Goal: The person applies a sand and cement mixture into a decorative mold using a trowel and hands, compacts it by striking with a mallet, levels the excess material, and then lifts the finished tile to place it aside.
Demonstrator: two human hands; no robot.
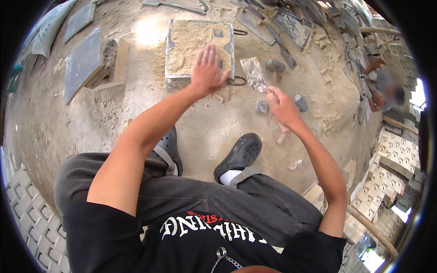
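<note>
On the ground ahead of my feet lies a square grey mould [177,82], filled with pale sandy material [190,40] that has dark patches near its right side. Two wire loops [238,81] stick out from its right edge. My left hand [210,72] is over the mould's near right part, palm down with fingers stretched out; whether it presses on the sand is hard to tell. My right hand [284,109] is wrapped round the handle of a trowel, slightly blurred. The trowel's blade [253,73], crusted with sandy material, points up and left, just right of the mould.
Grey blocks [262,107] and a dark rounded lump [275,65] sit near the trowel. Tools and a patterned plate [291,28] lie at the far right. Leaning slabs [84,63] stand at left. Another person [387,88] is at the right, by stacked pale blocks [398,150].
</note>
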